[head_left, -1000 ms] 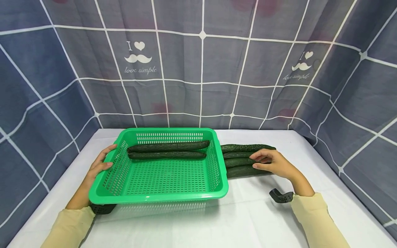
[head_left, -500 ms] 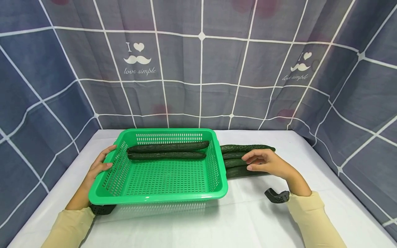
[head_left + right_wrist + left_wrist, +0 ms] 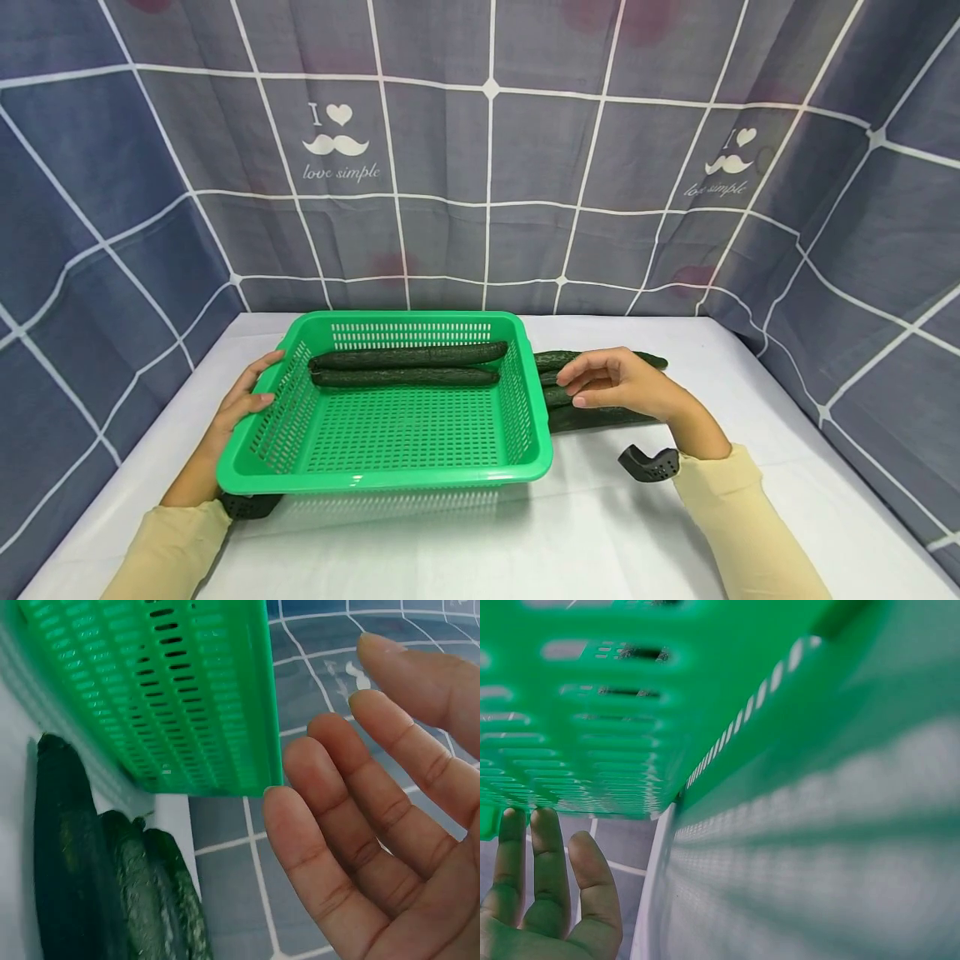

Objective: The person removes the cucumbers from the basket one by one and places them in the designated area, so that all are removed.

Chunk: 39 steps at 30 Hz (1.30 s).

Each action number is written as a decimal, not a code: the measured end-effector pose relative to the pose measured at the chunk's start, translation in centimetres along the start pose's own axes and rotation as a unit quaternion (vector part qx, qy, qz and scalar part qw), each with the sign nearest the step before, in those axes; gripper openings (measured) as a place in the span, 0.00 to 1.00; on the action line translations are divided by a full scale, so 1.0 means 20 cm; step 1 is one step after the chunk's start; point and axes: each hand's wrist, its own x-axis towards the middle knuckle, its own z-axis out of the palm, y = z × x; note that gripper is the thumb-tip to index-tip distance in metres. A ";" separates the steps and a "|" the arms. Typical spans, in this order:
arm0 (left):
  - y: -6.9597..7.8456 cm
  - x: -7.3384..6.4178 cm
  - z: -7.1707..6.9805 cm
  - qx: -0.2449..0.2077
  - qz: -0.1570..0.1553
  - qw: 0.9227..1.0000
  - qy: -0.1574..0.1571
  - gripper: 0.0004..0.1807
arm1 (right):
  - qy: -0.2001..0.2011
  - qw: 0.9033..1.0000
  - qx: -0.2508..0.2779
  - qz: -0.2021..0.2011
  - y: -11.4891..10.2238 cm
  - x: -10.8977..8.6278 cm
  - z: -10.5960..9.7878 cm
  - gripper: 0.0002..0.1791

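Observation:
A green plastic basket (image 3: 383,482) with slotted walls stands on the table, two cucumbers (image 3: 407,356) lying side by side along its far wall. At the basket's left rim my left hand (image 3: 238,405) rests with thumb and fingertips against it. Seen in the left wrist view, the fingers (image 3: 549,851) are fairly straight, their tips at the outer wall. My right hand (image 3: 618,385) hovers over several more cucumbers (image 3: 596,419) just right of the basket, partly covering them. It holds nothing; its relaxed fingers (image 3: 322,862) point toward the basket's right rim.
White cloth covers the table (image 3: 600,517). A grey checked curtain (image 3: 435,167) encloses the back and both sides. Black wrist mounts (image 3: 649,463) project below each wrist.
My right hand has moved left and slightly up, away from the loose cucumbers' right ends and toward the basket. The left hand, basket and cucumbers stay in place.

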 end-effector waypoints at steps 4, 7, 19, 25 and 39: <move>0.00 0.00 0.00 0.017 0.002 1.000 0.005 0.41 | -0.012 1.000 -0.011 0.002 -0.04 0.05 0.01 0.19; 0.00 0.00 0.00 0.010 0.002 1.000 0.002 0.41 | -0.019 1.000 -0.022 0.007 -0.07 0.08 0.02 0.19; 0.01 0.01 0.01 0.030 -0.014 0.999 0.025 0.39 | -0.045 0.997 -0.062 0.011 -0.18 0.22 0.05 0.20; 0.01 0.00 0.02 0.012 -0.009 1.000 0.020 0.39 | -0.062 0.996 -0.061 0.020 -0.22 0.29 0.05 0.19; 0.02 0.00 0.01 -0.049 -0.003 0.999 -0.020 0.39 | -0.078 0.994 -0.034 0.062 -0.27 0.49 0.07 0.20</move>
